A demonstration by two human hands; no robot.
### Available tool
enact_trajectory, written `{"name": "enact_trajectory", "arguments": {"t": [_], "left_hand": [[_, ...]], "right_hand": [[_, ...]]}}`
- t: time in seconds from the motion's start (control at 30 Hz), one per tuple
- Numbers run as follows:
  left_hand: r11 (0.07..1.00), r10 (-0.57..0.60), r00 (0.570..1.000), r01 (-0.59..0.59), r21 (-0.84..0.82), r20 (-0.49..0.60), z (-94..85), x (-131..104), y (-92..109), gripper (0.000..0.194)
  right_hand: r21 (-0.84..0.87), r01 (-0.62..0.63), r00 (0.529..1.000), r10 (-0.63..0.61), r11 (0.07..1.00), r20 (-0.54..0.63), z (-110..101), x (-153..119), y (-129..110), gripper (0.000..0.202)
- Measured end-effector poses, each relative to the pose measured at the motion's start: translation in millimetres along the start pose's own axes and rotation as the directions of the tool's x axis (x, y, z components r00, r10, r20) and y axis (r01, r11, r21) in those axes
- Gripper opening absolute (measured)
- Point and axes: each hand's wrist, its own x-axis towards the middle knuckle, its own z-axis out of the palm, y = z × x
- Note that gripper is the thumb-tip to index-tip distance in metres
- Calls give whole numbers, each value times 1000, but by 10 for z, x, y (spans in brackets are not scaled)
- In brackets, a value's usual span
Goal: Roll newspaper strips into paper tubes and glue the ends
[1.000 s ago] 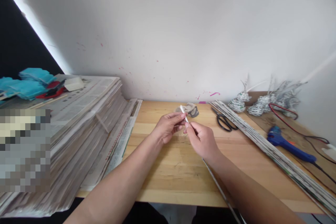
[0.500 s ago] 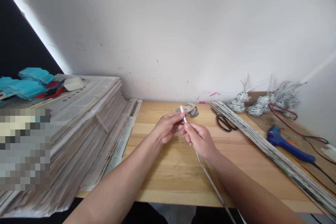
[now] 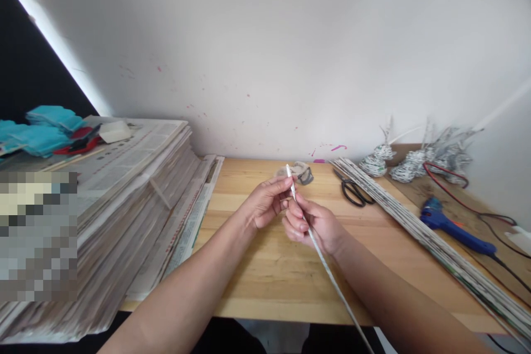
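Note:
A thin rolled newspaper stick [image 3: 332, 275] slants from between my hands down past the table's front edge, its white tip pointing up and away. My left hand [image 3: 269, 199] pinches it near that tip with thumb and fingers. Just below, my right hand [image 3: 311, 224] is closed around the stick, fingers curled and thumb along it. Both hands are above the wooden table [image 3: 257, 276]. Behind the tip lies a crumpled greyish cloth [image 3: 305, 174].
At left rises a tall stack of newspapers [image 3: 141, 188] with blue packets [image 3: 53, 127] on top. To the right are black scissors [image 3: 353, 191], a bundle of paper sticks [image 3: 409, 232], a blue glue gun [image 3: 458, 233] with its cord, and several woven paper pieces [image 3: 375, 160] by the wall.
My right hand's fingers have shifted and loosened slightly, moving a little down the stick. More of the white tip shows above my left hand, which has stayed nearly still.

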Motion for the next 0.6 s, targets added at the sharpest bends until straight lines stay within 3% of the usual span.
{"name": "enact_trajectory", "arguments": {"t": [0.23, 0.4, 0.5, 0.6], "left_hand": [[1000, 30, 999, -30, -7, -45, -67, 26, 13, 25], [994, 56, 991, -66, -89, -118, -143, 78, 62, 20], [981, 102, 979, -128, -146, -176, -176, 110, 112, 15], [962, 147, 959, -196, -192, -243, -199, 135, 140, 12]], "right_hand": [[-274, 31, 995, -56, 961, -84, 24, -10, 19, 43], [-478, -48, 985, -37, 877, -167, 91, -176, -35, 41], [-633, -179, 960, -6, 753, -279, 150, -493, -87, 41], [-800, -304, 910, -89, 518, -404, 166, -927, -170, 39]]}}
